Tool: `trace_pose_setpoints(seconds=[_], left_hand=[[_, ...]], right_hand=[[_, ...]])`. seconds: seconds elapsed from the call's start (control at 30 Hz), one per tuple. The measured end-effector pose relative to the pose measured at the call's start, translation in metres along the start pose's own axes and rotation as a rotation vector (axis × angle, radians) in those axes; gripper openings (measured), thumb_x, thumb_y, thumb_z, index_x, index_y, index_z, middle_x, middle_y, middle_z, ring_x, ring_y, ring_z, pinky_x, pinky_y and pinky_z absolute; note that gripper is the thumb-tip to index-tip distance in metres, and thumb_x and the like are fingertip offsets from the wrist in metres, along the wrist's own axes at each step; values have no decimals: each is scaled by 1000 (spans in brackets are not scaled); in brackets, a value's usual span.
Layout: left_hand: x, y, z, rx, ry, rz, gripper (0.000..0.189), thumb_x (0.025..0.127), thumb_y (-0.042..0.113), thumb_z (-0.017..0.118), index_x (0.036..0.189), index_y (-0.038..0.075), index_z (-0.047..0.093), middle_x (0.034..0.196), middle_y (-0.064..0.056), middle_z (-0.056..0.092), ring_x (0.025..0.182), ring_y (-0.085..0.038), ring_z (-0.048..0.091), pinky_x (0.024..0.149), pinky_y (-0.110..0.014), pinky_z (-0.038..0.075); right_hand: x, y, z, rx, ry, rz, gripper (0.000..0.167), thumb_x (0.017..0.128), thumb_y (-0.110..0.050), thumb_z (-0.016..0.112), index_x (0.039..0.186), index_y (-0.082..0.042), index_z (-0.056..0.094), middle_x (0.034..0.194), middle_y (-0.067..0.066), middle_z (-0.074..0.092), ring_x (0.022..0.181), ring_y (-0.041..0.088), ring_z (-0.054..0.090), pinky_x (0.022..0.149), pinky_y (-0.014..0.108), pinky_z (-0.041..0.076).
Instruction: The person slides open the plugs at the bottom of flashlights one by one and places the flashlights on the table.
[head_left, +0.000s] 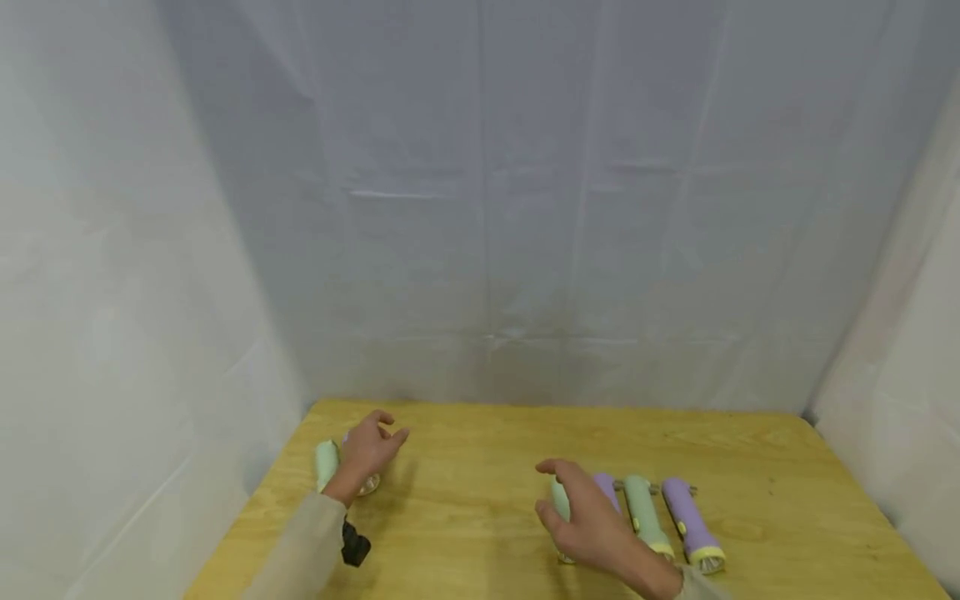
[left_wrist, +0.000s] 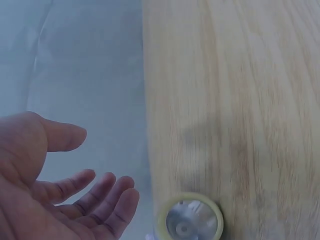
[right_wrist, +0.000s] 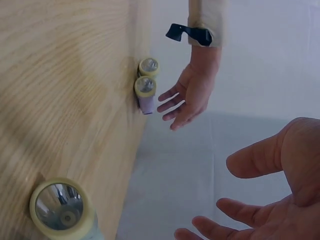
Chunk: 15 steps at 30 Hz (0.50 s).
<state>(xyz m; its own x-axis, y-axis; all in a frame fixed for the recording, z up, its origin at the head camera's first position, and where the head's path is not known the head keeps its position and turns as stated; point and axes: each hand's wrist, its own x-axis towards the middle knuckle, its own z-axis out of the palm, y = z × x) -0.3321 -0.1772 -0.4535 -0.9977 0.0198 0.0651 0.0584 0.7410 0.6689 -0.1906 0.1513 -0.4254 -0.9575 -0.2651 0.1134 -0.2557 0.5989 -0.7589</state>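
My left hand (head_left: pixel 367 448) hovers with fingers spread over the table's left side, holding nothing. Beneath it lie a green flashlight (head_left: pixel 327 463) and a purple flashlight (right_wrist: pixel 145 90), mostly covered by the hand in the head view. The lens of one flashlight (left_wrist: pixel 192 221) shows below the fingers in the left wrist view. On the right, my right hand (head_left: pixel 588 521) hangs empty, fingers apart, over a row of flashlights. From the left these are a green flashlight (head_left: pixel 560 498) and a purple flashlight (head_left: pixel 606 488), both partly hidden, then another green flashlight (head_left: pixel 643 508) and another purple flashlight (head_left: pixel 692 523).
A wooden table (head_left: pixel 465 500) carries everything. White sheeting (head_left: pixel 487 250) hangs behind it and on both sides. Small cords stick out at the far ends of the right-hand flashlights. A black wrist mount (head_left: pixel 355 546) sits on my left forearm.
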Motion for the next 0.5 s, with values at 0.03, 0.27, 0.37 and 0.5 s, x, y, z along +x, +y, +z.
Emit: trace_pose_setpoints(seconds=[0.03, 0.27, 0.37, 0.5], left_hand=[[1, -2, -3, -4, -1, -1, 42, 100, 27, 63, 127, -5, 58, 102, -22, 70, 70, -20, 65, 61, -35, 53], [11, -18, -16, 52, 38, -21, 45, 99, 27, 60, 127, -9, 56, 107, -27, 70, 85, -29, 69, 74, -47, 57], [13, -25, -18, 102, 34, -48, 48, 99, 28, 58, 129, -10, 55, 111, -29, 69, 87, -31, 68, 79, -51, 56], [16, -33, -19, 167, 69, -81, 47, 95, 26, 57, 125, -11, 57, 113, -31, 67, 87, -35, 66, 78, -52, 55]], right_hand=[[-1, 0, 0, 8, -18, -3, 44, 101, -21, 62, 141, -7, 51, 145, 18, 54, 131, 40, 54, 100, 58, 49], [-7, 1, 5, 44, -116, -2, 45, 101, -25, 62, 141, -9, 50, 145, 17, 54, 131, 42, 53, 98, 59, 50], [-10, 4, 8, 46, -152, 9, 44, 101, -26, 62, 140, -10, 50, 143, 16, 55, 130, 42, 54, 96, 58, 51], [-11, 7, 13, 6, -156, -9, 43, 100, -25, 64, 137, -9, 52, 140, 14, 58, 129, 40, 56, 97, 58, 51]])
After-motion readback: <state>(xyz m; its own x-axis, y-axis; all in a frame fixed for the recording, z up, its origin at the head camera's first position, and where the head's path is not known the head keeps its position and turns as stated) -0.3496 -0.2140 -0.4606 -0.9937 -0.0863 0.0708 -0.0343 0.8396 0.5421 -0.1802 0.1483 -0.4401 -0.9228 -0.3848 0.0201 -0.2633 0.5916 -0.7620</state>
